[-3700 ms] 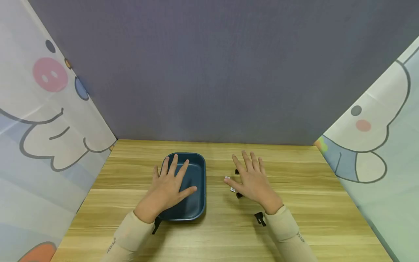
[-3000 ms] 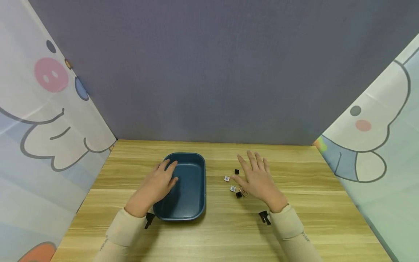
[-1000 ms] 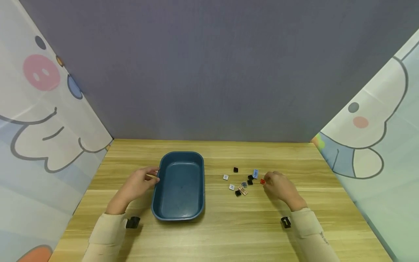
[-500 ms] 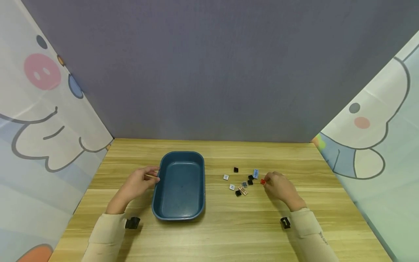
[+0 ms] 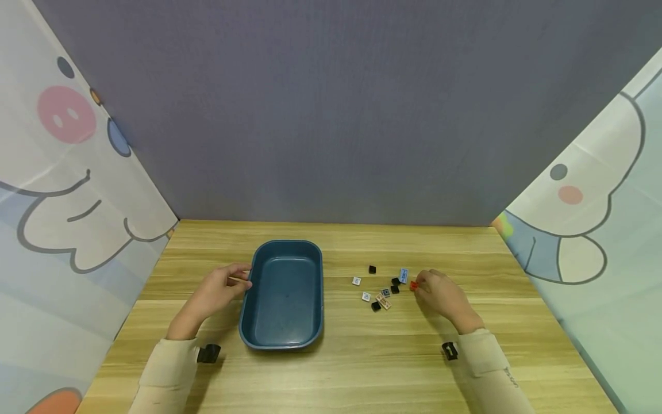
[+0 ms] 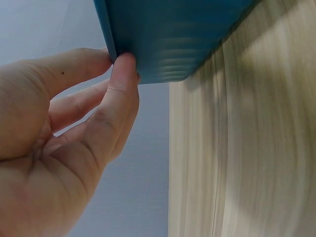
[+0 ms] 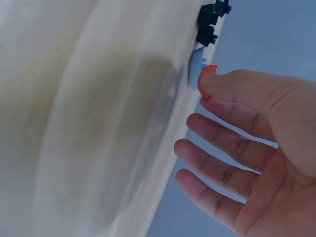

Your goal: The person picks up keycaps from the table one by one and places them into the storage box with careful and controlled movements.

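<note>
On the left of the table stands a dark blue rectangular tray (image 5: 287,302), with nothing in it. My left hand (image 5: 213,293) pinches its left rim between thumb and fingers; the left wrist view shows the tray wall (image 6: 163,44) at the fingertips. To the right, my right hand (image 5: 446,299) holds a small red plastic piece (image 5: 414,285) between thumb and index finger. In the right wrist view the red piece (image 7: 205,80) shows at the thumb tip, while the other fingers stay spread apart. A light blue printed piece (image 5: 404,275) lies just left of it.
Several small pieces lie between tray and right hand: black ones (image 5: 372,269), white ones (image 5: 366,296), a beige patterned one (image 5: 383,301) and a dark square one (image 5: 385,292). A grey panel (image 5: 331,115) rises behind the wooden table (image 5: 351,368), with printed cloth (image 5: 595,259) at the sides.
From hovering spread over the tray and pieces, my left hand went left to the tray's rim and pinched it. The right moved right and took the red piece. Little moved in the last second.
</note>
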### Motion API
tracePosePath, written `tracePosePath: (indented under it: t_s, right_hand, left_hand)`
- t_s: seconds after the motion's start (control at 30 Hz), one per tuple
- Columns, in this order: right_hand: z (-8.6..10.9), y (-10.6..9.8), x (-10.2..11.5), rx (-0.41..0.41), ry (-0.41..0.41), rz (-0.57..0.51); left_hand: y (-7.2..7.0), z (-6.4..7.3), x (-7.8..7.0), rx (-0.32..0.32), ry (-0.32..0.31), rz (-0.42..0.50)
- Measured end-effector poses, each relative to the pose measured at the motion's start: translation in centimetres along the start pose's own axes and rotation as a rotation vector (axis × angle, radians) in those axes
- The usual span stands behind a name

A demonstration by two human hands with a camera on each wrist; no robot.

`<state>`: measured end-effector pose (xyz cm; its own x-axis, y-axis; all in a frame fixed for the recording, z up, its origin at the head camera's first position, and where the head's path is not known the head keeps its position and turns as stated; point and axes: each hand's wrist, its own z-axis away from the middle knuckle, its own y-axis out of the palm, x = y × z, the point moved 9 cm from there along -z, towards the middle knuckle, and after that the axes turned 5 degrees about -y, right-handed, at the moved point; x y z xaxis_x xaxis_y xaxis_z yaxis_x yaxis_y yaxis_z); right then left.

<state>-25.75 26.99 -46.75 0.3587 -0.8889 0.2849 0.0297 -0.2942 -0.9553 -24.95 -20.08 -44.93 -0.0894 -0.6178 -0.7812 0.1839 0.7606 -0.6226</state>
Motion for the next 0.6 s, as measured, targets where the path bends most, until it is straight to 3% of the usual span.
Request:
tracePosePath:
  t_s: [0.27, 0.6]
  right_hand:
    - [-1.3, -0.6, 2.0, -0.014, -0.037, 0.004]
    - [-3.9, -1.2, 6.2, -0.012, -0.103, 0.006]
  left_hand:
    - [0.0, 0.1, 0.1, 0.006, -0.003, 0.010]
    - [0.1, 0.0, 0.2, 0.002, 0.005, -0.004]
